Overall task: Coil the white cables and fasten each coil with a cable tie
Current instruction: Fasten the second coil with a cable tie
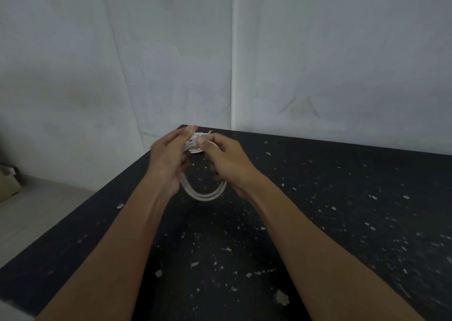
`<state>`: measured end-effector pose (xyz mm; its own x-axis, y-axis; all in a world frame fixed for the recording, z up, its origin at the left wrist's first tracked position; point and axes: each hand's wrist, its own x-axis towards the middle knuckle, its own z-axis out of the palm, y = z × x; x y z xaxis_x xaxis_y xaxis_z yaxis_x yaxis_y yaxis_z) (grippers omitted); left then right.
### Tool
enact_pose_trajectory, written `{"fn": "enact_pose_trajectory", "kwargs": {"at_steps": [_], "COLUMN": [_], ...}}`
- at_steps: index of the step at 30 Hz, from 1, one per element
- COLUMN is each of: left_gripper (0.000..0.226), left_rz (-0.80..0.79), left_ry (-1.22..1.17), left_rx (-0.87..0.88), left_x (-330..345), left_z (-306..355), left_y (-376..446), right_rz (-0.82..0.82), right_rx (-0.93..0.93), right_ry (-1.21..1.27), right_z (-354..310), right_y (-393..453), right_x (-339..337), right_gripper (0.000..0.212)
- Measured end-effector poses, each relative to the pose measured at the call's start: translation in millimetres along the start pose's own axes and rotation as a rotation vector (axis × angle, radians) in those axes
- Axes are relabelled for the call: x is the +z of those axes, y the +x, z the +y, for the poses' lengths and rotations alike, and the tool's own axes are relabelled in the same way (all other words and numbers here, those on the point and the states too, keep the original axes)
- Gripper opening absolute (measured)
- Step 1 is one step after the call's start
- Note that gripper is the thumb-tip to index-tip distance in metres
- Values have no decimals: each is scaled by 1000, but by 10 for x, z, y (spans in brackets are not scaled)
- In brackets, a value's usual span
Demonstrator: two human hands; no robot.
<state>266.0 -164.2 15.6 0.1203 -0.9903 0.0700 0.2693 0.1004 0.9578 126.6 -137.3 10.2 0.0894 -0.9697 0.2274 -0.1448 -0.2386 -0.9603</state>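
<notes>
Pale walls back a speckled black worktop (318, 223). Above it the left hand (168, 159) grips one side of a white cable coil (204, 195), while the right hand (227, 164) pinches something white at the top, likely the tie. Keeping the loops bunched tight should help cinching.

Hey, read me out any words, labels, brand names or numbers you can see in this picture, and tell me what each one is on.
None: no readable text shows anywhere.
The white cable coil, held between the left hand and the right hand, bears no visible print.
The black table carries only pale chips and scuffs, not letters.
The wall behind shows only faint stains and creases.
</notes>
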Motion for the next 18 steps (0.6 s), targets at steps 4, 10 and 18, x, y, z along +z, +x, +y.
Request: {"fn": "enact_pose_trajectory", "kwargs": {"at_steps": [4, 10, 18], "left_gripper": [20, 117, 157], "left_rz": [-41, -457, -387], "left_ry": [34, 806, 1367], "left_rx": [23, 104, -70], "left_x": [-78, -388, -537], "left_z": [-41, -89, -201], "left_y": [86, 147, 194], "right_rz": [66, 156, 166], "right_rx": [12, 85, 15], "right_ry": [179, 211, -424], "right_z": [173, 395, 483], "right_y": [59, 75, 96], "right_x": [8, 109, 72], "right_gripper": [26, 31, 32]}}
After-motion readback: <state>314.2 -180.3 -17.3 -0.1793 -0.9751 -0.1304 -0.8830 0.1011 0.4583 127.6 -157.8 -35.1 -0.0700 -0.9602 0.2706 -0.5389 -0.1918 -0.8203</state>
